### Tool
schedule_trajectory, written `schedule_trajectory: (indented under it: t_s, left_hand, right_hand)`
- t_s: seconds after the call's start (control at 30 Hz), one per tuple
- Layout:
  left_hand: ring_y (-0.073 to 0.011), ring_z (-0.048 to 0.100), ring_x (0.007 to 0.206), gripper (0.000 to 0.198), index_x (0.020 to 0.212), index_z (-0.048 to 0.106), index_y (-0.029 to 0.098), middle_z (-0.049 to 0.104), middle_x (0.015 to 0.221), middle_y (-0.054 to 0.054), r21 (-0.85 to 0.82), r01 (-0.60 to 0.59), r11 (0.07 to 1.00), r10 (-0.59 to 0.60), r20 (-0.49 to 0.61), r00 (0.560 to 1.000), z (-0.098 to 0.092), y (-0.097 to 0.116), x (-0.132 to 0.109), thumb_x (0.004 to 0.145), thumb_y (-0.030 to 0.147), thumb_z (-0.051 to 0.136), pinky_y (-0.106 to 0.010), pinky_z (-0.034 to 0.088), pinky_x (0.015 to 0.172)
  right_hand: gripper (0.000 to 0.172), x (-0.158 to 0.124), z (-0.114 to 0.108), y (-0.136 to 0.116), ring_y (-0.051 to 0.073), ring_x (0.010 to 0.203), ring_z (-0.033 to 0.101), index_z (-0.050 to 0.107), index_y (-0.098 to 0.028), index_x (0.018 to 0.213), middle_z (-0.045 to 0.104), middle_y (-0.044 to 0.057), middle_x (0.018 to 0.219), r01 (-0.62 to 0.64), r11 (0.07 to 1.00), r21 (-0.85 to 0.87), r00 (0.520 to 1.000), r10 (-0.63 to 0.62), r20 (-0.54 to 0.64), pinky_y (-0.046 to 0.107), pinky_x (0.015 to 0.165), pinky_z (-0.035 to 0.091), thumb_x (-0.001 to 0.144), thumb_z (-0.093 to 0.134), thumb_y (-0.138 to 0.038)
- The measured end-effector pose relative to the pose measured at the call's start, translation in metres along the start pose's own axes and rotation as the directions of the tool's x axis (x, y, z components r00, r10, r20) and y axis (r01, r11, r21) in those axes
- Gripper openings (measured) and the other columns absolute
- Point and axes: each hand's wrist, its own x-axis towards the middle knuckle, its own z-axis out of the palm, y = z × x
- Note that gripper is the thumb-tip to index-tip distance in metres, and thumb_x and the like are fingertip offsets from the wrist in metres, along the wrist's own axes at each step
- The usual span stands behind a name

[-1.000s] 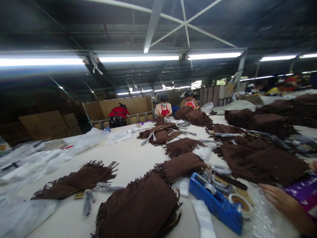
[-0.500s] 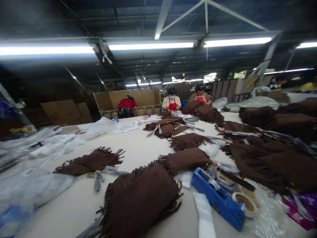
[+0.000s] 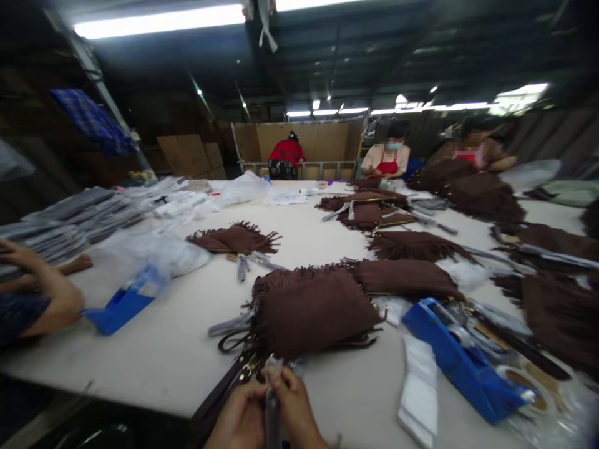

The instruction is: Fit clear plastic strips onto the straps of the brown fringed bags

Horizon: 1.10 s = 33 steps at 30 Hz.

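From where I stand, the left hand (image 3: 243,415) and right hand (image 3: 294,405) meet at the table's near edge, both closed on a grey wrapped strap (image 3: 272,418). It stands roughly upright between them, the fingers gathered at its upper end where clear film shows, probably because that is where fine handling is needed.

The fringed bag (image 3: 318,312) lies flat just beyond the fingertips, its fringe to the left and far side, which seems to leave the metal fittings within easy reach. A dark strap (image 3: 218,393) runs down from it toward the near edge, left of the hands.

To the right, a blue dispenser (image 3: 463,362) sits angled, with white strips (image 3: 418,386) between it and the hands, presumably kept close for convenience. A tape roll (image 3: 528,386) lies just beside its near end.

Over on the left, a co-worker's hand (image 3: 23,255) is raised near a second dispenser (image 3: 116,308); whether it grips anything I cannot tell.
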Motion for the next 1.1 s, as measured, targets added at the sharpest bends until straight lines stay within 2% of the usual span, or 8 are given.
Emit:
schedule_trajectory:
  t_s: [0.13,0.37,0.5,0.6,0.77,0.87,1.0,1.1]
  left_hand:
    - [-0.0250,0.067,0.068,0.020,0.075,0.066,0.015,0.067,0.062,-0.006,-0.029,0.147,0.989,-0.144,0.089,0.986,0.002,0.009,0.002,0.056,0.008,0.061,-0.037,0.050,0.071]
    - [-0.0233,0.064,0.062,0.014,0.070,0.065,0.014,0.063,0.055,-0.005,-0.117,0.194,0.974,-0.189,0.053,0.980,-0.005,0.001,0.009,0.059,0.007,0.059,-0.036,0.049,0.068]
    - [-0.0214,0.064,0.067,0.006,0.075,0.066,0.015,0.066,0.060,-0.006,-0.150,0.089,0.985,-0.082,0.051,0.995,-0.005,-0.008,0.007,0.071,0.015,0.061,-0.033,0.049,0.070]
    - [-0.0202,0.065,0.071,0.016,0.086,0.068,0.014,0.070,0.072,-0.007,-0.162,-0.047,0.986,0.055,0.050,0.997,-0.006,-0.013,0.000,0.080,0.028,0.061,-0.031,0.049,0.070]
    - [-0.0183,0.063,0.069,0.035,0.092,0.068,0.012,0.069,0.077,-0.009,-0.060,-0.095,0.994,0.100,0.087,0.991,-0.009,-0.014,-0.010,0.083,0.045,0.059,-0.028,0.048,0.066]
    - [-0.0160,0.062,0.065,0.040,0.093,0.068,0.011,0.068,0.074,-0.008,0.076,-0.118,0.990,0.114,0.052,0.992,-0.007,-0.011,-0.006,0.080,0.049,0.064,-0.026,0.047,0.065]
    - [-0.0136,0.059,0.059,0.033,0.081,0.068,0.011,0.067,0.069,-0.006,0.175,-0.186,0.967,0.181,0.048,0.982,0.001,-0.004,0.003,0.075,0.043,0.070,-0.026,0.045,0.064]
    - [-0.0138,0.056,0.057,0.031,0.072,0.068,0.014,0.066,0.065,-0.004,0.305,-0.381,0.873,0.369,0.101,0.924,0.005,0.004,-0.005,0.076,0.045,0.067,-0.026,0.043,0.063]
  right_hand:
    - [0.046,-0.011,0.001,-0.019,0.021,0.085,0.063,0.075,-0.018,0.088,0.070,0.005,0.083,-0.078,0.995,0.054,0.996,0.075,0.058,0.029,0.080,0.046,0.069,0.070,-0.059]
    - [0.045,-0.012,-0.004,-0.019,0.020,0.085,0.063,0.075,-0.019,0.094,0.070,0.005,0.088,-0.196,0.980,0.036,0.977,0.192,0.089,0.029,0.082,0.045,0.070,0.070,-0.057]
    - [0.048,-0.012,-0.009,-0.018,0.017,0.075,0.060,0.074,-0.018,0.098,0.067,0.004,0.080,-0.235,0.971,-0.035,0.965,0.238,0.111,0.025,0.068,0.045,0.075,0.066,-0.059]
    - [0.048,-0.016,-0.013,-0.018,0.014,0.065,0.054,0.073,-0.018,0.098,0.062,0.002,0.069,-0.207,0.975,-0.078,0.969,0.215,0.123,0.022,0.055,0.040,0.077,0.063,-0.060]
    - [0.052,-0.036,-0.034,-0.019,0.018,0.076,0.058,0.070,-0.020,0.108,0.067,0.006,0.088,-0.172,0.980,-0.101,0.972,0.185,0.145,0.025,0.059,0.047,0.075,0.065,-0.060]
    - [0.050,-0.046,-0.061,-0.023,0.016,0.068,0.058,0.070,-0.020,0.105,0.069,0.007,0.091,-0.156,0.975,-0.160,0.971,0.181,0.154,0.025,0.054,0.046,0.074,0.066,-0.059]
    - [0.048,-0.034,-0.098,-0.040,0.017,0.071,0.062,0.069,-0.018,0.101,0.071,0.009,0.095,-0.141,0.977,-0.157,0.990,0.140,-0.022,0.027,0.061,0.049,0.077,0.064,-0.059]
    - [0.052,-0.015,-0.106,-0.064,0.021,0.090,0.066,0.064,-0.019,0.108,0.070,0.010,0.107,-0.151,0.988,-0.024,0.979,0.146,-0.145,0.030,0.076,0.052,0.075,0.066,-0.059]
